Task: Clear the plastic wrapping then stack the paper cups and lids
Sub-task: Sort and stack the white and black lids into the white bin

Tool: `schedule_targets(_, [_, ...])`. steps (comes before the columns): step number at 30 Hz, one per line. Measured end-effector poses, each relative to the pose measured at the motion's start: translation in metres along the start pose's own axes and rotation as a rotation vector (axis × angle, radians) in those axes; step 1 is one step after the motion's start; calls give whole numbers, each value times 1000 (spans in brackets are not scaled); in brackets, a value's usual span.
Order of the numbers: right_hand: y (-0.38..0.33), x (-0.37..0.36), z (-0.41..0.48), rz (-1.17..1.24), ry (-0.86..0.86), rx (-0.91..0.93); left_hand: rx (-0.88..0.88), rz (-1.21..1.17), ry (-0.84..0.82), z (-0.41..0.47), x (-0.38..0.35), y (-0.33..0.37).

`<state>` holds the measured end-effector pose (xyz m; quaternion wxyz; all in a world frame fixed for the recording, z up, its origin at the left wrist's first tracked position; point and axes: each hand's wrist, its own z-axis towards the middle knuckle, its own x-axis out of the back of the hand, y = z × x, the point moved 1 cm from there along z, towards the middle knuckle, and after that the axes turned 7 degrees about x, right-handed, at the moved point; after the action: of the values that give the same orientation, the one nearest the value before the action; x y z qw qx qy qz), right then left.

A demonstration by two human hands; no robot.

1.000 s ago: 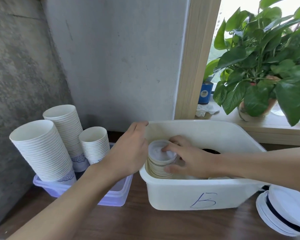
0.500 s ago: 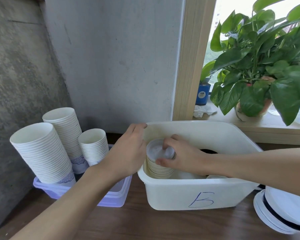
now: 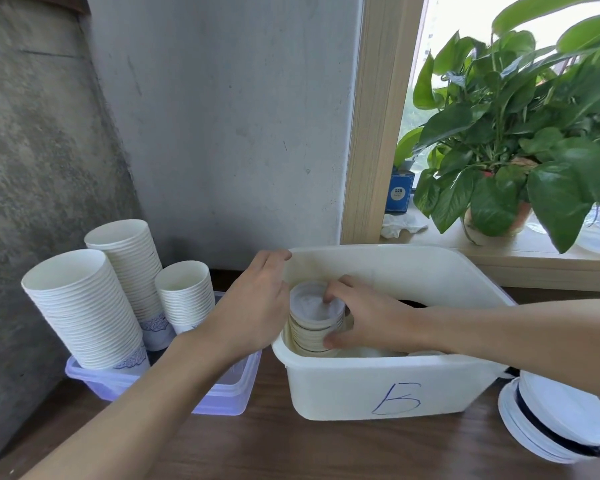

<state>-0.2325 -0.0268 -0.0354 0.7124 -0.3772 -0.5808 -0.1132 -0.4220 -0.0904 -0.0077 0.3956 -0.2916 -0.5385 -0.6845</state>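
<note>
Still, right grip (image 3: 371, 320) clasps the lid stack (image 3: 310, 308), left grip (image 3: 253, 313) against bin (image 3: 343, 386).

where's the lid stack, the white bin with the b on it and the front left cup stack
lid stack (image 3: 309, 308): head view, on the top lid's flat face.
white bin (image 3: 343, 386): head view, on its bare front wall.
front left cup stack (image 3: 84, 317): head view, on its ribbed side.

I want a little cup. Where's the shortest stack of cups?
In the head view, the shortest cup stack stands at the left in the purple tub, beside the left hand.
</note>
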Motion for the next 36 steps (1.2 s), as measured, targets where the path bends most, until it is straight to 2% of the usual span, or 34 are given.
schedule_targets(8, [-8, -3, 4, -135, -24, 51, -20, 21, 3, 0, 1, 1])
schedule_targets(18, [-4, -6, 7, -59, -23, 42, -21, 36, -7, 0, 0, 2])
schedule_targets(24, [-3, 27, -14, 18, 14, 44, 37, 23, -26, 8, 2, 4])
schedule_targets(31, [10, 72, -63, -132, 13, -76, 38, 87, -79, 24, 8, 8])
schedule_targets(36, [11, 81, -88, -54, 103, -94, -53, 60, -7, 14, 11, 33])
